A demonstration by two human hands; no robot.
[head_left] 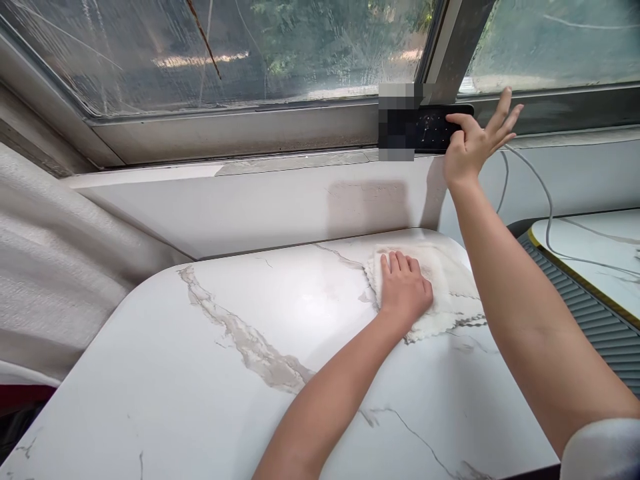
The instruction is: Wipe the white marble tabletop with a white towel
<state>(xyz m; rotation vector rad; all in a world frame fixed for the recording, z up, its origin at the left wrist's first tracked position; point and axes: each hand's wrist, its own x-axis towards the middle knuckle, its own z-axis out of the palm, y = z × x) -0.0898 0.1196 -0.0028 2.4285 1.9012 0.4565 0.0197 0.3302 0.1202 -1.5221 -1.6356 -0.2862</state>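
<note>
My left hand (404,285) presses down on a white cloth (440,273) with a scalloped dark edge, its fingers close together on top of the fabric. The cloth lies spread on the white marble-patterned tabletop (150,347), near its far right corner. Between the thumb and index finger of my right hand (477,143) is one end of a black phone (434,130); the other fingers are raised. The phone stands sideways at the windowsill, against the window frame. A pixelated patch covers its left part.
A window with metal frames (250,137) runs along the back. Pale curtain (55,267) hangs at the left against the table. A thin white cable (549,200) loops down at the right, over another marble-patterned top (600,233) with a ribbed grey side (585,300).
</note>
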